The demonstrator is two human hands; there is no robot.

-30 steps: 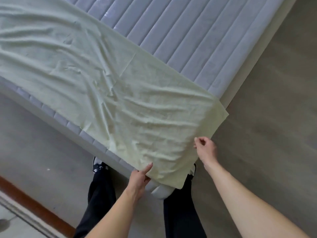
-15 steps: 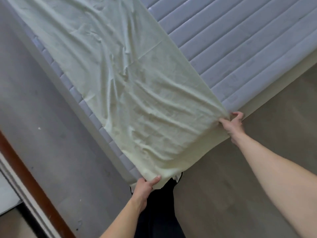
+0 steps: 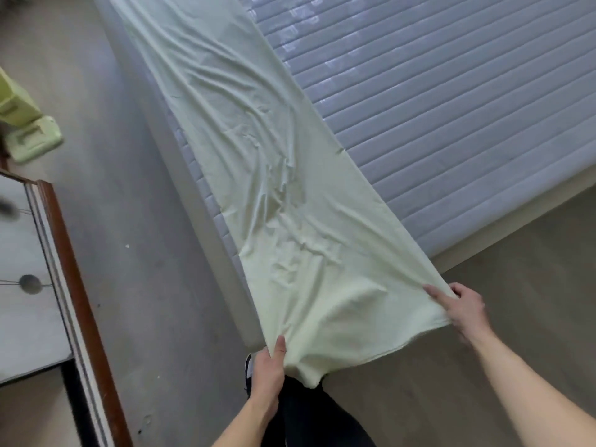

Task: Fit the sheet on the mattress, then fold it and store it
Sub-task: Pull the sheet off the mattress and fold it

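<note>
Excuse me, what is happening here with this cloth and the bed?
A person stands at the corner of a grey quilted mattress and holds the near end of a pale green sheet. The left hand pinches one corner, the right hand grips the other. The sheet lies as a long wrinkled strip along one edge only.

A single head-worn wide-angle camera looks steeply down from standing height over the corner of the mattress point(image 3: 451, 130). It faces forward along the bed; both forearms enter from the bottom edge, close to the lens, with floor point(image 3: 129, 285) on either side.
</note>
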